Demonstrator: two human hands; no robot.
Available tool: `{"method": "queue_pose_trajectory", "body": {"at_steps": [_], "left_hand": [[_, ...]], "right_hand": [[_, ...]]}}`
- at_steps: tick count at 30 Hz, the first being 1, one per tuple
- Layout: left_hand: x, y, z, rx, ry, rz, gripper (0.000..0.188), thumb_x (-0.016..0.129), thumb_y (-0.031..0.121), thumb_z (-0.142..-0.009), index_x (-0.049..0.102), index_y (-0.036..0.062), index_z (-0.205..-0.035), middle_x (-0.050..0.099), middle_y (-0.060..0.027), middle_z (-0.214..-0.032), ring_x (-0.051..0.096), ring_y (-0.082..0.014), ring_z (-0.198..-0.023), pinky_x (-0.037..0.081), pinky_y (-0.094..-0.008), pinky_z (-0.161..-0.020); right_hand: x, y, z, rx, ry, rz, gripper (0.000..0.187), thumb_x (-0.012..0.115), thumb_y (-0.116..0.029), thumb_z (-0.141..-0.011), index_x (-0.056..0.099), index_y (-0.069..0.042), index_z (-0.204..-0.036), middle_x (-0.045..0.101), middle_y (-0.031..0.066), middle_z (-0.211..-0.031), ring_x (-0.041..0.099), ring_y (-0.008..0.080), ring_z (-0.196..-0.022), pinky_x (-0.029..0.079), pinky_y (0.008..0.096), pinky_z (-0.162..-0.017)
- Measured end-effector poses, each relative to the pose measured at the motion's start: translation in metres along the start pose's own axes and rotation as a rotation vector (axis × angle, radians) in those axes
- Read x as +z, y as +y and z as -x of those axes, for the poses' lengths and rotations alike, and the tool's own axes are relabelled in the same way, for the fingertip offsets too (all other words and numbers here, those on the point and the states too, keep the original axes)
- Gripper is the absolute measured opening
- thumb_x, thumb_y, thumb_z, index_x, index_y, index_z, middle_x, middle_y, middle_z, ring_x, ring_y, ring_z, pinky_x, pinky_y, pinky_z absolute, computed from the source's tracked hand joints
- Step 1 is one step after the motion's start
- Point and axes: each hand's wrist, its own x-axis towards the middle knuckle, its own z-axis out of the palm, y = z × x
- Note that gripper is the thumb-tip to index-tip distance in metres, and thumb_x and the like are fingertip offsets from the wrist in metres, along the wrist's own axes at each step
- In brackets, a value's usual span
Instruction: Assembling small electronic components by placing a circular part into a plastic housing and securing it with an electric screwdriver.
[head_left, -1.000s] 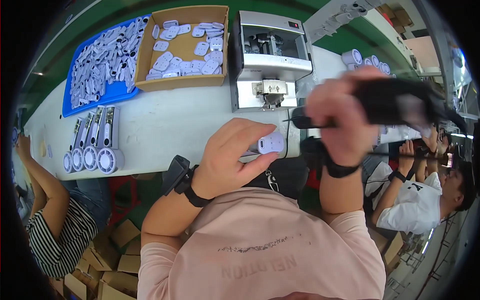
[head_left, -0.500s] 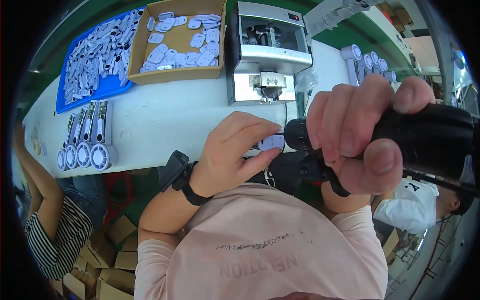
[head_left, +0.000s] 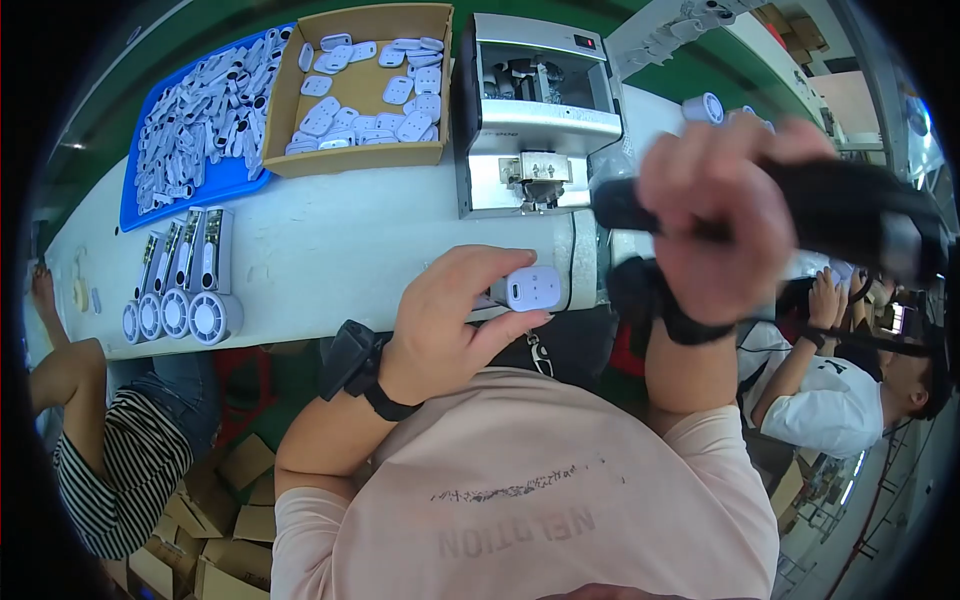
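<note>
Between the thumb and forefinger of my left hand [head_left: 440, 320] is a small white plastic case [head_left: 533, 288] with rounded corners, a few tiny dots on its upper face and a dark slot at its left end. My fingers hide whatever lies behind it. To the right and raised higher, my right hand [head_left: 715, 220] is wrapped round a black electric screwdriver [head_left: 850, 205]. Hand and tool are smeared by motion. The screwdriver's front end points left and stands apart from the case.
Behind are a silver screw feeder [head_left: 545, 125], a cardboard box [head_left: 365, 158] of white covers and a blue tray [head_left: 208, 200] heaped with white parts. Several white fan-like units [head_left: 208, 318] stand at left. Co-workers sit on both sides, including a person in white [head_left: 825, 400].
The screwdriver has moved up and away from the white case, which its tip was meeting before. The case now shows more of its dotted face. My left hand has shifted slightly.
</note>
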Motion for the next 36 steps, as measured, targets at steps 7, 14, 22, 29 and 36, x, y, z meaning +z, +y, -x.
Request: {"method": "queue_pose_trajectory", "body": {"at_steps": [7, 14, 22, 29, 36], "left_hand": [[0.005, 0.0, 0.001, 0.029, 0.011, -0.031, 0.05, 0.091, 0.018, -0.081, 0.069, 0.0058, -0.124, 0.075, -0.0129, -0.113, 0.071, -0.0351, -0.099, 0.057, -0.0408, -0.084], [0.004, -0.007, -0.004, 0.058, 0.04, -0.028, 0.05, 0.091, 0.016, -0.079, 0.07, 0.0062, -0.123, 0.075, -0.012, -0.114, 0.071, -0.0349, -0.099, 0.058, -0.0412, -0.084], [0.011, -0.01, -0.011, 0.151, 0.06, -0.028, 0.05, 0.091, 0.013, -0.078, 0.071, 0.0067, -0.124, 0.075, -0.0116, -0.113, 0.071, -0.0332, -0.097, 0.058, -0.0409, -0.082], [0.009, -0.013, -0.016, 0.244, 0.038, -0.092, 0.047, 0.091, 0.014, -0.078, 0.072, 0.0063, -0.12, 0.075, -0.0113, -0.109, 0.071, -0.0316, -0.095, 0.058, -0.0399, -0.079], [0.017, -0.006, -0.013, 0.083, 0.045, -0.013, 0.048, 0.091, 0.013, -0.077, 0.071, 0.0063, -0.121, 0.074, -0.0124, -0.108, 0.071, -0.0333, -0.094, 0.058, -0.0407, -0.079]], "right_hand": [[-0.011, 0.052, -0.003, 0.197, 0.153, 0.291, 0.04, 0.069, 0.006, -0.09, 0.052, -0.005, -0.124, 0.062, 0.0079, -0.083, 0.061, 0.0209, -0.062, 0.053, 0.036, -0.063], [-0.005, 0.004, 0.021, 0.109, 0.127, 0.165, 0.037, 0.067, -0.007, -0.096, 0.053, -0.008, -0.13, 0.06, 0.0058, -0.083, 0.054, 0.0167, -0.058, 0.048, 0.0343, -0.06], [0.01, -0.034, 0.016, -0.017, -0.217, 0.031, 0.04, 0.065, -0.023, -0.105, 0.046, -0.013, -0.138, 0.057, 0.0029, -0.086, 0.055, 0.0152, -0.064, 0.048, 0.0323, -0.063], [0.023, -0.033, 0.015, 0.081, -0.181, 0.194, 0.044, 0.068, -0.023, -0.104, 0.042, -0.015, -0.138, 0.057, 0.0038, -0.086, 0.056, 0.0161, -0.063, 0.049, 0.0334, -0.061], [0.021, -0.029, 0.021, 0.075, -0.124, 0.23, 0.043, 0.069, -0.023, -0.104, 0.043, -0.015, -0.137, 0.057, 0.0038, -0.085, 0.055, 0.0171, -0.061, 0.05, 0.035, -0.06]]}}
